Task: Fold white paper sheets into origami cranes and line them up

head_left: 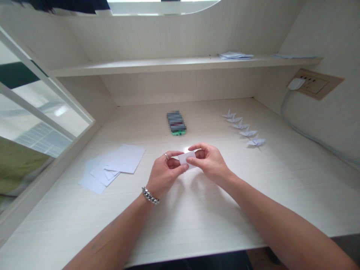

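A small folded piece of white paper [183,158] is held just above the desk, between both hands. My left hand [165,168], with a ring and a chain bracelet [150,195] at the wrist, pinches its left and lower edge. From the other side my right hand [209,161] grips it, thumb on the near face and fingers behind. To the left, several white paper sheets [128,157] lie overlapping. Several folded paper cranes [255,142] stand in a slanting row at the right.
Behind the hands lies a phone-like object [176,122], blurred, with a green end. A shelf [157,65] crosses the back, bearing stacked papers [235,56]. A plug [296,83] sits in the right wall socket; its cable [306,138] runs down along the desk's right side.
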Action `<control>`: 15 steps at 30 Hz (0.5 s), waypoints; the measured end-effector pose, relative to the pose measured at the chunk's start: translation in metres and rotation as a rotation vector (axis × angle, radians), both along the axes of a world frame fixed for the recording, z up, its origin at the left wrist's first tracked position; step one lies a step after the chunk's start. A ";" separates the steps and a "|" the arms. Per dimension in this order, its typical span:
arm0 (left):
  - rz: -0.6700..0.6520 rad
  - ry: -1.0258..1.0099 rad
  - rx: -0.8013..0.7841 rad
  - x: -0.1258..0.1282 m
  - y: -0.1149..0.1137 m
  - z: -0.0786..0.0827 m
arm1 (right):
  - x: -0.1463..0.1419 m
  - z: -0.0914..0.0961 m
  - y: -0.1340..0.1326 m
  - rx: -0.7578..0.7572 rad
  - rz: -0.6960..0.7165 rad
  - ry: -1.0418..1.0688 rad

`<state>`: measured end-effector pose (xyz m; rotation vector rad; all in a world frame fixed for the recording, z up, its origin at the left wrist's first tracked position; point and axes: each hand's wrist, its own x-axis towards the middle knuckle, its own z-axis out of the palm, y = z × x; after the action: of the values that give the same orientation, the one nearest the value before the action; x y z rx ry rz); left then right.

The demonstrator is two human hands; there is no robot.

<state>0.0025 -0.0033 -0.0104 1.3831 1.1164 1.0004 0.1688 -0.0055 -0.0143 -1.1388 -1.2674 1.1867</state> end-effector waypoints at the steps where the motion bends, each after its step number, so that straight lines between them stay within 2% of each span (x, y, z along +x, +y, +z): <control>1: 0.007 -0.034 -0.021 0.000 0.000 -0.001 | -0.001 0.001 0.000 -0.013 -0.008 0.026; 6: -0.005 -0.145 -0.106 -0.001 0.001 0.000 | -0.003 0.005 -0.001 -0.072 -0.010 0.141; 11: 0.001 -0.195 -0.116 -0.005 0.002 0.002 | 0.003 0.003 0.003 -0.083 -0.059 0.193; 15: 0.000 -0.154 -0.111 -0.006 0.001 0.000 | 0.006 0.001 0.006 -0.079 -0.089 0.230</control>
<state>-0.0031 -0.0019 -0.0100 1.1966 1.0412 1.0117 0.1749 0.0002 -0.0131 -1.0697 -0.9936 1.2701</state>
